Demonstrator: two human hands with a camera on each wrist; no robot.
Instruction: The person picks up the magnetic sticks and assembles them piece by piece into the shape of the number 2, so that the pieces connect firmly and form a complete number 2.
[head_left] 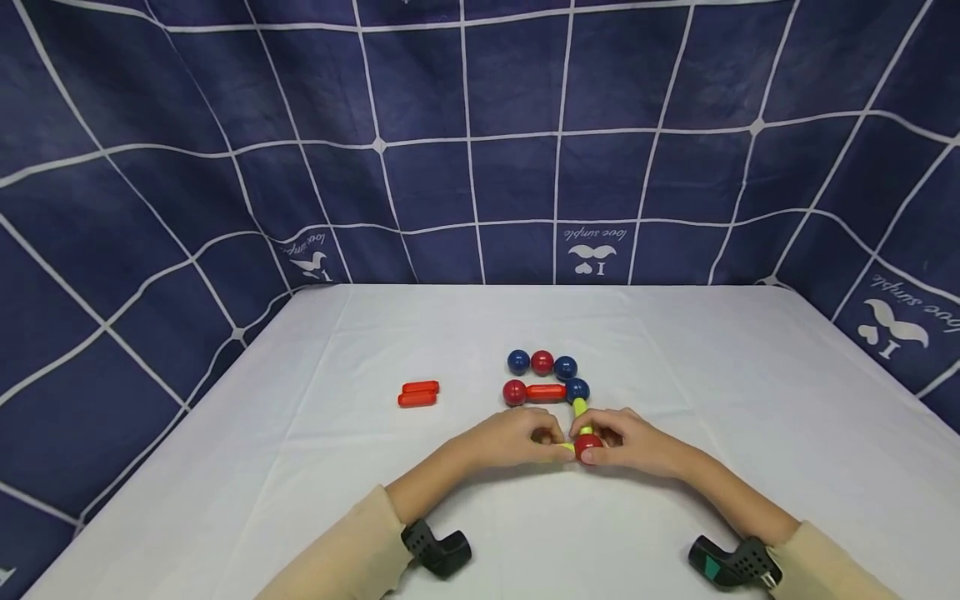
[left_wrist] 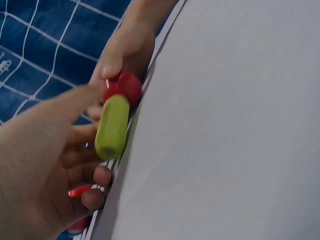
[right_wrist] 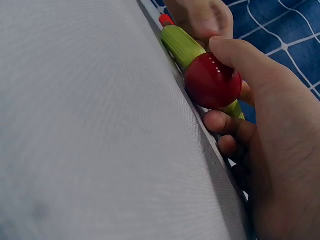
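Observation:
My right hand [head_left: 637, 443] grips a red ball [head_left: 588, 447] between thumb and fingers. A short yellow-green rod [left_wrist: 112, 127] sticks out of that ball toward my left hand [head_left: 517, 437], whose thumb and index finger lie around it. In the right wrist view, the red ball [right_wrist: 212, 81] joins this rod [right_wrist: 182, 45] on one side, and a second yellow-green rod [right_wrist: 234, 109] shows behind it. That second rod [head_left: 580, 407] runs up to a blue ball [head_left: 577, 389], which a red rod [head_left: 546, 392] links to another red ball [head_left: 514, 392].
Behind the joined pieces, two blue balls [head_left: 518, 361] flank a loose red ball [head_left: 542, 362]. Two loose red rods [head_left: 417, 394] lie to the left on the white-covered table [head_left: 262, 467]. A dark blue checked cloth [head_left: 517, 175] hangs behind and at the sides.

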